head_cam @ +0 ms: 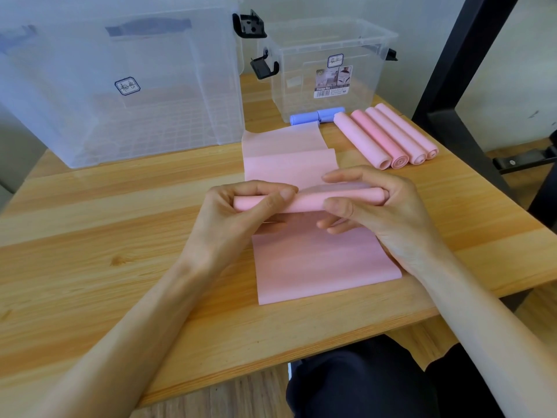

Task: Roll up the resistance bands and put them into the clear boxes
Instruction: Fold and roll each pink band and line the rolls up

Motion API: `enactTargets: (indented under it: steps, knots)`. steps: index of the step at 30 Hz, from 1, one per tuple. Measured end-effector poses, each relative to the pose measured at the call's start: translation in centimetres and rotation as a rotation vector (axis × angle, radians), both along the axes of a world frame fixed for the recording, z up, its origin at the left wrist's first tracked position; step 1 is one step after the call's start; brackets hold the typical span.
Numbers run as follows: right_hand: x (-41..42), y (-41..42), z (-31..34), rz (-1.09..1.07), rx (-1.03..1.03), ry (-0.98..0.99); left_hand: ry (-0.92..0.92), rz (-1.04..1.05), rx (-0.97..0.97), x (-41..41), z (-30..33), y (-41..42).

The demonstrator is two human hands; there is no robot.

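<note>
A pink resistance band (310,201) is partly rolled into a tube, held just above the table. My left hand (238,212) grips its left end and my right hand (379,212) grips its right end. The loose part of the band (286,155) lies flat and folded toward the far side. Another flat pink band (322,267) lies under my hands. Several rolled pink bands (388,137) sit side by side at the right. Two rolled blue bands (316,115) lie in front of the small clear box (373,82). A large clear box (168,122) stands at the back left.
The wooden table (105,236) carries everything; its front edge runs close to my lap. A black metal post (458,70) rises at the right beside the table. Black latches (248,24) stick out from the boxes.
</note>
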State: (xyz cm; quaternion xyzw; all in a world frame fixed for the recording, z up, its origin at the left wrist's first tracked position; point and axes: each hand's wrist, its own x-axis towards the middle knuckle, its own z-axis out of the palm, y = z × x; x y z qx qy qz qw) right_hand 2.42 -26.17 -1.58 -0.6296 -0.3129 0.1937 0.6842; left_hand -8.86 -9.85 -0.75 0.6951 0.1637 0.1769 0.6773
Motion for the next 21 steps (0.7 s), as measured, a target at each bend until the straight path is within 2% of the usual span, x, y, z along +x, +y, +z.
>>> enactTargets:
  steps: [14, 21]
  knots:
    - [0.02, -0.01, -0.1, -0.047, -0.019, 0.024, -0.029, -0.037, 0.057, -0.24, -0.35, -0.01]
    - [0.03, -0.07, -0.06, 0.007, -0.003, -0.03, -0.012, -0.004, -0.01, -0.05, -0.01, -0.13]
